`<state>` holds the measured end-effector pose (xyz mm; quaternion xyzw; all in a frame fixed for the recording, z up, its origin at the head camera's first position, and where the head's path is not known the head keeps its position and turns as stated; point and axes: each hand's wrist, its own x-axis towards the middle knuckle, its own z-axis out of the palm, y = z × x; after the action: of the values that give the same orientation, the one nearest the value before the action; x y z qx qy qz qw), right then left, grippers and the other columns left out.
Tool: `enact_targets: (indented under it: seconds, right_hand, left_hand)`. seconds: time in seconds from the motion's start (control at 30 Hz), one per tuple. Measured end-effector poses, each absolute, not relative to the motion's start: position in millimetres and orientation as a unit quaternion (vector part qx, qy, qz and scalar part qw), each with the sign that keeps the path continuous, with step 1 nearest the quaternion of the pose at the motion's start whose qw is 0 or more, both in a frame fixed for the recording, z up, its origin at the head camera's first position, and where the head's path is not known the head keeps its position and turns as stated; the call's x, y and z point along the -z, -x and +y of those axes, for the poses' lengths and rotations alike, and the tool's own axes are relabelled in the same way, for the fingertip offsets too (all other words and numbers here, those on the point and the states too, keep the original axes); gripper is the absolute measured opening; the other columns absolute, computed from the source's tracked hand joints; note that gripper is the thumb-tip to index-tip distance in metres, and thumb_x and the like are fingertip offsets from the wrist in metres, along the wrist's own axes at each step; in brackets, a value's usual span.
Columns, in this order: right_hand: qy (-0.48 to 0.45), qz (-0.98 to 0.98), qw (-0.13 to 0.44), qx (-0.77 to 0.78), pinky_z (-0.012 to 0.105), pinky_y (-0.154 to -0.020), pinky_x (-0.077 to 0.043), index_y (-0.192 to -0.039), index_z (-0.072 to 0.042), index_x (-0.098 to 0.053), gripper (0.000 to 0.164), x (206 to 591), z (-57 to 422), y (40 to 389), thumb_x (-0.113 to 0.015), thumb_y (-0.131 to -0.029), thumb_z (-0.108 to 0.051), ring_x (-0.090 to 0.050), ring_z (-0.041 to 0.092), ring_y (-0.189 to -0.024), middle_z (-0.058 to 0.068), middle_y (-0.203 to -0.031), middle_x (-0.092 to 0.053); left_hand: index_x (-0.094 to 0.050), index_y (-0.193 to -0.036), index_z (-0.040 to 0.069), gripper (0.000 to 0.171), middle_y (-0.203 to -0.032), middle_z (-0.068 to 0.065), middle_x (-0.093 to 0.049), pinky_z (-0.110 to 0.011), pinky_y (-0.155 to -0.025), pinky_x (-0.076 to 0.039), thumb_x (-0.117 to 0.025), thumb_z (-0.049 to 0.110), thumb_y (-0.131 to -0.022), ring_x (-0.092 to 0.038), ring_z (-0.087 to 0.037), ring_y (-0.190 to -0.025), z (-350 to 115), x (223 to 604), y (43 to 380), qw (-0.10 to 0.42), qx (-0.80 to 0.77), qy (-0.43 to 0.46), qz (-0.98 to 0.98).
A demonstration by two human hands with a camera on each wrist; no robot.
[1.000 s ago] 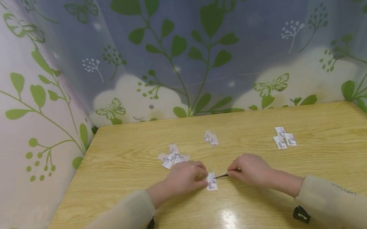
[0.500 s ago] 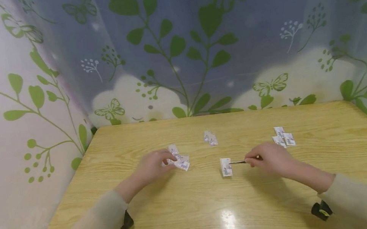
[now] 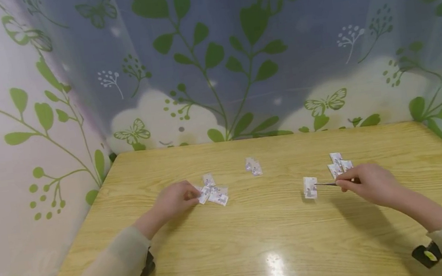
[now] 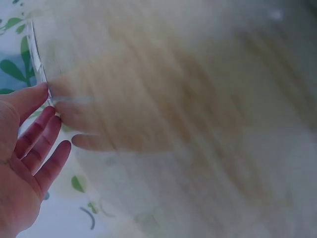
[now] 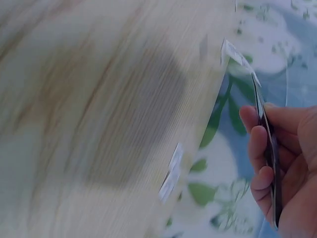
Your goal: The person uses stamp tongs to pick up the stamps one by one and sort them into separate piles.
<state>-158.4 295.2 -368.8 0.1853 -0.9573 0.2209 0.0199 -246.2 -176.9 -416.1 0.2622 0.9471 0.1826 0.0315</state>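
My right hand (image 3: 371, 184) grips metal tweezers (image 5: 271, 158). Their tips hold a small white printed packet (image 3: 310, 187), raised above the wooden table (image 3: 234, 247) with a shadow under it. That packet hangs left of and in front of a right-hand group of similar packets (image 3: 335, 157), partly covered by the hand. At the left, my left hand (image 3: 175, 200) has thumb and fingertips on the edge of another small packet (image 3: 204, 194), seemingly pinching it. This one lies at the left side of a loose overlapping pile of packets (image 3: 218, 197). In the left wrist view the packet (image 4: 37, 54) appears edge-on.
Two overlapping packets (image 3: 254, 166) lie toward the back middle of the table. A patterned curtain (image 3: 215, 88) with leaves and butterflies stands behind the table's far edge and at both sides. Light glares off the tabletop near the front.
My right hand has carried the packet in the tweezers from the table's middle to the right. The left hand has let that packet go and moved left to the pile.
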Motion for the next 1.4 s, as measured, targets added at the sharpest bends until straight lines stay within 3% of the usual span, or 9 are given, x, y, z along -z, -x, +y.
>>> enact_targets:
  seconds: [0.27, 0.47, 0.6, 0.93, 1.17, 1.4]
  right_hand:
    - [-0.177, -0.967, 0.032, -0.183, 0.026, -0.047, -0.035, -0.097, 0.001, -0.073, 0.017, 374, 343, 165, -0.064, -0.094, -0.013, -0.044, 0.003, -0.053, -0.006, -0.073, -0.066]
    - [-0.158, -0.973, 0.006, -0.170, 0.027, -0.047, -0.037, -0.096, 0.002, -0.073, 0.019, 372, 372, 169, -0.062, -0.096, -0.014, -0.047, 0.006, -0.055, -0.003, -0.076, -0.066]
    - [-0.141, -0.977, -0.012, -0.157, 0.027, -0.049, -0.039, -0.103, 0.006, -0.071, 0.024, 374, 385, 173, -0.061, -0.097, -0.015, -0.053, 0.010, -0.059, -0.002, -0.078, -0.067]
    - [-0.144, -0.980, -0.033, -0.134, 0.030, -0.049, -0.034, -0.101, 0.005, -0.072, 0.026, 382, 390, 189, -0.062, -0.096, -0.018, -0.049, 0.010, -0.057, 0.001, -0.077, -0.069]
    - [-0.146, -0.981, -0.038, -0.124, 0.031, -0.050, -0.035, -0.104, 0.006, -0.071, 0.024, 385, 388, 195, -0.063, -0.094, -0.014, -0.054, 0.009, -0.059, 0.001, -0.077, -0.069]
    - [-0.132, -0.982, -0.041, -0.131, 0.031, -0.050, -0.033, -0.105, 0.008, -0.070, 0.027, 381, 386, 193, -0.061, -0.095, -0.016, -0.047, 0.011, -0.056, 0.005, -0.079, -0.070]
  left_hand:
    - [-0.074, -0.097, 0.015, 0.013, -0.094, 0.003, -0.066, -0.033, -0.075, -0.052, -0.075, 0.019, -0.085, -0.063, -0.013, -0.082, -171, 418, 248, 0.024, -0.184, -0.248, 0.951]
    - [-0.074, -0.097, 0.015, 0.012, -0.095, 0.003, -0.066, -0.032, -0.073, -0.052, -0.075, 0.019, -0.085, -0.063, -0.012, -0.081, -170, 418, 247, 0.022, -0.181, -0.249, 0.951]
    - [-0.075, -0.097, 0.015, 0.012, -0.094, 0.004, -0.066, -0.032, -0.073, -0.052, -0.075, 0.019, -0.086, -0.062, -0.012, -0.081, -171, 418, 246, 0.020, -0.177, -0.247, 0.952]
    - [-0.074, -0.097, 0.016, 0.012, -0.093, 0.006, -0.065, -0.031, -0.072, -0.051, -0.074, 0.021, -0.086, -0.061, -0.010, -0.079, -172, 420, 245, 0.023, -0.180, -0.239, 0.954]
    - [-0.074, -0.097, 0.016, 0.012, -0.092, 0.006, -0.064, -0.032, -0.070, -0.050, -0.074, 0.020, -0.086, -0.060, -0.011, -0.078, -171, 419, 243, 0.028, -0.184, -0.231, 0.955]
    - [-0.074, -0.098, 0.016, 0.012, -0.095, 0.005, -0.065, -0.032, -0.072, -0.051, -0.074, 0.021, -0.087, -0.060, -0.011, -0.080, -172, 419, 244, 0.025, -0.181, -0.233, 0.955]
